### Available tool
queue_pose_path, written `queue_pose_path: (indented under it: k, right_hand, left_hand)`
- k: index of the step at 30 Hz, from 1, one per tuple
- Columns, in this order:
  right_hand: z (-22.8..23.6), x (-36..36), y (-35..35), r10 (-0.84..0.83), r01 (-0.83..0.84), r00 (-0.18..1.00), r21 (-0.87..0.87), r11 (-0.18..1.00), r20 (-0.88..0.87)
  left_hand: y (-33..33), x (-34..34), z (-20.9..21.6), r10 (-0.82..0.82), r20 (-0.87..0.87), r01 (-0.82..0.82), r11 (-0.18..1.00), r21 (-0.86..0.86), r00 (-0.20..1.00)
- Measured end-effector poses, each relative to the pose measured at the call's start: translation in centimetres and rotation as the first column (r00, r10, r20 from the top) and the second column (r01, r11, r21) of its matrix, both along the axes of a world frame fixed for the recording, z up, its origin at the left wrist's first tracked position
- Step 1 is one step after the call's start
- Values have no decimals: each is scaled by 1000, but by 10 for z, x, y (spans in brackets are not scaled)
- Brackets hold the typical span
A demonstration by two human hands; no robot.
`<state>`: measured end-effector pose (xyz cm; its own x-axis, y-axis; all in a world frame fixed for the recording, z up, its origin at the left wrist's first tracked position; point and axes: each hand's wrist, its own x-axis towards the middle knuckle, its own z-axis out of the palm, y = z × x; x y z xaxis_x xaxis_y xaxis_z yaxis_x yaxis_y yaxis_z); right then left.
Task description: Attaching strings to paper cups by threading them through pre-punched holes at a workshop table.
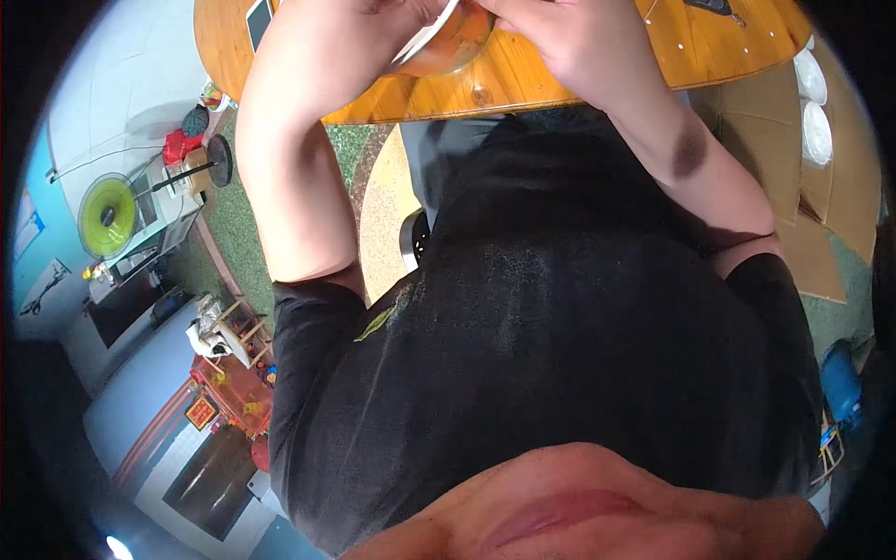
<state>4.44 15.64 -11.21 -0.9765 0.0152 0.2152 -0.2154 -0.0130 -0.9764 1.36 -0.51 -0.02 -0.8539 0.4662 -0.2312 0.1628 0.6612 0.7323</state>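
At the upper edge of the head view, my left hand point(403, 17) curls against a thin white-rimmed piece point(431, 34), perhaps a lid or dish, tilted on edge. Its fingers are mostly cut off by the picture's edge. Right beside it is a clear, rounded container point(457, 54) with an orange tint, over the near edge of the wooden table point(523, 82). My right hand point(546, 26) reaches in from the other side, a finger pointing toward the container. Most of that hand's fingers lie beyond the frame, so its grip is hidden.
A flat device with a dark screen point(259, 22) lies on the table at left; a dark object with a cord point(714, 6) is at far right. White dishes point(816, 133) rest over cardboard point(779, 173) on the right. A green fan point(107, 216) stands at left.
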Motion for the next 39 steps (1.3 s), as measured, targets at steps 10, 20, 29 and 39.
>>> queue_pose_path:
  k: [10, 20, 29, 39]
  right_hand:
    - [14, 6, -4, -9, 9, 1000, 7, 1000, 6]
    - [7, 5, -1, -5, 10, 997, -58, 998, 76]
    - [19, 4, 11, 100, -106, 992, 83, 991, 70]
    - [20, 4, 5, 145, -117, 985, 250, 961, -95]
  left_hand:
    - [-20, -1, -9, -54, -108, 61, 996, 66, 993]
    - [-8, 6, -14, -79, -311, 101, 993, 56, 947]
    - [-26, -4, -24, 3, -232, 98, 901, 423, 973]
    - [-17, 15, -3, -67, -363, 145, 971, 191, 929]
